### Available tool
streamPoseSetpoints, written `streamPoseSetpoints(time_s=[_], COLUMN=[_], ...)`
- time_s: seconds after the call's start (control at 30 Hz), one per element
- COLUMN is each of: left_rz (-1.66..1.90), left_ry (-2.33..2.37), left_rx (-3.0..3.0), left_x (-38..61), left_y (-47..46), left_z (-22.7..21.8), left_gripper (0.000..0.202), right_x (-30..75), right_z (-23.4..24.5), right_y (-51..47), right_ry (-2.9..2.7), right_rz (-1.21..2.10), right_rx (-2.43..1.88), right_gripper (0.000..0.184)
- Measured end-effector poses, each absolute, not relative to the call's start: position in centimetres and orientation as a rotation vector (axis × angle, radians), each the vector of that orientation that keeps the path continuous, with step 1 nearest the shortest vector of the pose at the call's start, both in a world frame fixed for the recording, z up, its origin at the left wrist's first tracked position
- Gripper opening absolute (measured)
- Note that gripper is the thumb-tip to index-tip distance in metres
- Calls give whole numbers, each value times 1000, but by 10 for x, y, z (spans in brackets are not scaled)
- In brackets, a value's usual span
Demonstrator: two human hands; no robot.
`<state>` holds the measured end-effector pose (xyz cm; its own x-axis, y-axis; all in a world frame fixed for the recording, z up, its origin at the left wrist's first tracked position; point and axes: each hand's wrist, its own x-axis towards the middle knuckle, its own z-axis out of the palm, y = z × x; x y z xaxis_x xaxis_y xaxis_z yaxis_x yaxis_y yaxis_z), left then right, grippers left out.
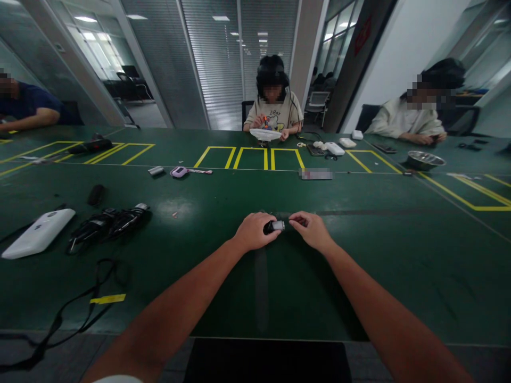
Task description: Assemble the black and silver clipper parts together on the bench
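Note:
Above the green table (199,266), near its middle, my left hand (254,230) is wrapped round a small black object with a silver-grey end (276,226). Its kind cannot be made out. The silver end points right, toward my right hand (310,229). My right hand's thumb and index finger are pressed together in a pinch, a small gap away from that end. Whatever the pinch holds, if anything, is too small or hidden to tell.
To my left lie a white device (38,234), bundled black cables (106,226), a small black item (96,195) and a black strap (75,319). A lilac gadget (179,172), a silver item (156,171) and a metal bowl (425,159) sit farther back. Several people sit around the table.

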<state>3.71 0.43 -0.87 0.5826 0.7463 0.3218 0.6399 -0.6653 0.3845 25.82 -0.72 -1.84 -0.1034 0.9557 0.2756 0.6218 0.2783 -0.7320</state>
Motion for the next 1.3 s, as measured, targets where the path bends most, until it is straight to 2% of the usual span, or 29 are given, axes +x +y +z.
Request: streamPoseSetpoints(time_s=[1.3], left_rz=[673], left_ry=[1144], left_rx=[2579], left_x=[37], left_y=[6], left_z=[-10], left_gripper=[32], right_x=[262], right_z=[-25], right_y=[-4], right_ry=[-1842], right_rz=[539], right_rx=[-1466], right_gripper=[15])
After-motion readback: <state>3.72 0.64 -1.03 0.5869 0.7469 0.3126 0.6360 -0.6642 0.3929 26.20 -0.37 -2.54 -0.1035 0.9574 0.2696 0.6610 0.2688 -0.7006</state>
